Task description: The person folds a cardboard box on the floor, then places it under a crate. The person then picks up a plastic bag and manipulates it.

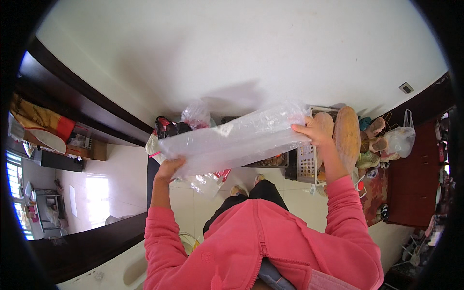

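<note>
A long clear plastic bag [232,139] is stretched flat between my two hands, its right end higher in the picture than its left. My left hand [169,169] grips the lower left corner. On the other side, my right hand [314,131] pinches the right end, thumb pointing inward. Behind the left part of the bag are a crumpled translucent plastic bag [196,113] and a black and red package [167,127]. Under the bag's lower edge hangs or lies another clear wrapper [207,184] with red print. The bag partly hides these things and a dark crate [272,161].
To the right, large elongated gourds [347,137] lie over a white plastic basket [305,163]. Beyond them are a knotted white bag [400,139] and a red-brown cabinet [413,177]. A white wall [253,47] rises ahead. At left is a dark doorframe [90,105].
</note>
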Demonstrator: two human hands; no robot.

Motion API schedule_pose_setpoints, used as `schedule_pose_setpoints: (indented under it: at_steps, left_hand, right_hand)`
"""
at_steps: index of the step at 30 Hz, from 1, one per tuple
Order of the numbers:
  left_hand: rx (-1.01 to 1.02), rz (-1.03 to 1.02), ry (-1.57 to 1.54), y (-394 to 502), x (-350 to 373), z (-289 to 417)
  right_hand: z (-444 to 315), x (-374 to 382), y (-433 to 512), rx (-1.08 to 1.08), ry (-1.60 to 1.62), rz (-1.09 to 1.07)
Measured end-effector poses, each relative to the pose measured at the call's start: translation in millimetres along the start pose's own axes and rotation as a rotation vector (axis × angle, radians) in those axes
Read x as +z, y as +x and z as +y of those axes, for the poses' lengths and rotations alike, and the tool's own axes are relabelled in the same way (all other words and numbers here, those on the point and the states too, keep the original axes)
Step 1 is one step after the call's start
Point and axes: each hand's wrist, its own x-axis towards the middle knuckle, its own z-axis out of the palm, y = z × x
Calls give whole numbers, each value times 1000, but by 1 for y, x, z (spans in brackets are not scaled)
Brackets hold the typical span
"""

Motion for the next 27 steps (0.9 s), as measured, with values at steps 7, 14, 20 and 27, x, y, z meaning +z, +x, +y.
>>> schedule_pose_setpoints:
  at_steps: [7,14,20,27]
  left_hand:
    - [155,-399,-76,7,-40,6]
    - [55,-247,590,16,-17,41]
    - [490,-694,299,21,175,95]
    - [168,-702,483,10,185,81]
  right_hand:
    - [-60,5,-21,5,-603,-8]
    - [-128,24,-7,-287,-648,-531]
    - [-178,107,1,-341,-833,-768]
    - [-198,33,18,-284,-849,-524]
